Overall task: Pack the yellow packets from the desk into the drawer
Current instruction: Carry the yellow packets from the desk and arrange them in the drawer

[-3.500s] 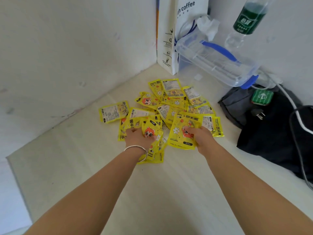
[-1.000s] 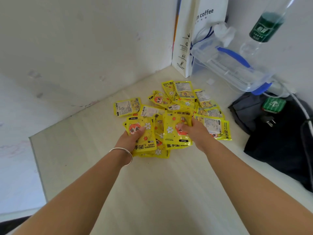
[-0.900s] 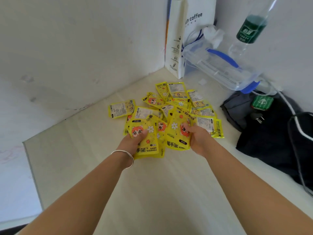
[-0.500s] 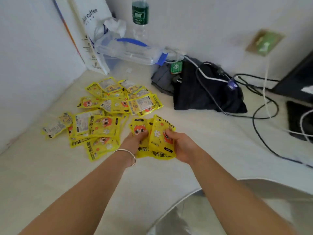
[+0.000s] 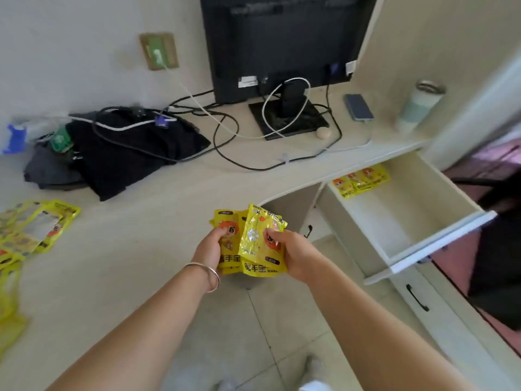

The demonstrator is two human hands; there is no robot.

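Both hands hold a small stack of yellow packets [image 5: 255,244] in the air over the desk's front edge. My left hand [image 5: 208,246] grips the stack's left side, my right hand [image 5: 290,253] its right side. More yellow packets [image 5: 31,230] lie spread on the desk [image 5: 118,249] at the far left. To the right, the white drawer [image 5: 434,241] stands pulled out. A few yellow packets [image 5: 361,179] lie at its back, partly under the desk top. The held stack is to the left of the drawer and apart from it.
A monitor [image 5: 282,43] on its stand, tangled cables [image 5: 225,131] and a dark bundle of cloth [image 5: 121,150] occupy the back of the desk. A phone [image 5: 358,106] and a cup [image 5: 420,107] sit at the back right. A lower drawer with a black handle [image 5: 417,297] is below.
The view has swung right from the packet pile to the open drawer. Both hands have carried the held stack rightward, off the pile and towards the desk's front edge.
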